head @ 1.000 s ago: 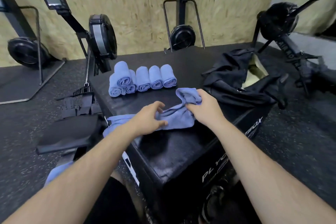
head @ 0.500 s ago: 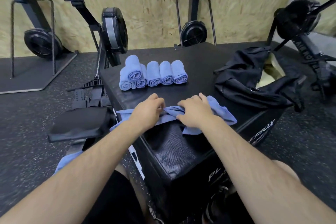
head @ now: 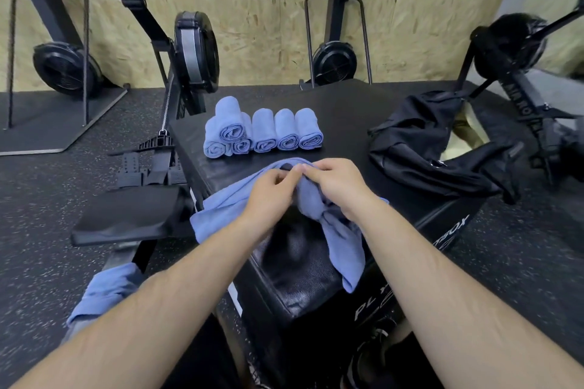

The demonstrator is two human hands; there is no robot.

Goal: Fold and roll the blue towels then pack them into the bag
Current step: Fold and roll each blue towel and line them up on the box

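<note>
A loose blue towel (head: 343, 238) lies bunched on the black plyo box (head: 341, 110), one end hanging over the near corner. My left hand (head: 270, 191) and my right hand (head: 336, 185) meet at its raised top edge, each pinching the cloth with fingertips close together. Several rolled blue towels (head: 264, 133) sit in a row behind my hands, one stacked on top at the left. The black bag (head: 420, 148) lies open on the box's right side, a pale lining showing inside.
More blue cloth (head: 104, 290) lies low at the left by my left forearm. A rowing machine's seat and rail (head: 126, 215) stand left of the box, another rower (head: 518, 54) at the right. Black fan machines line the chipboard wall.
My hands have drawn together and lifted the towel's edge toward the rolled row. The right end of the towel, spread flat before, now hangs bunched over the box's near corner.
</note>
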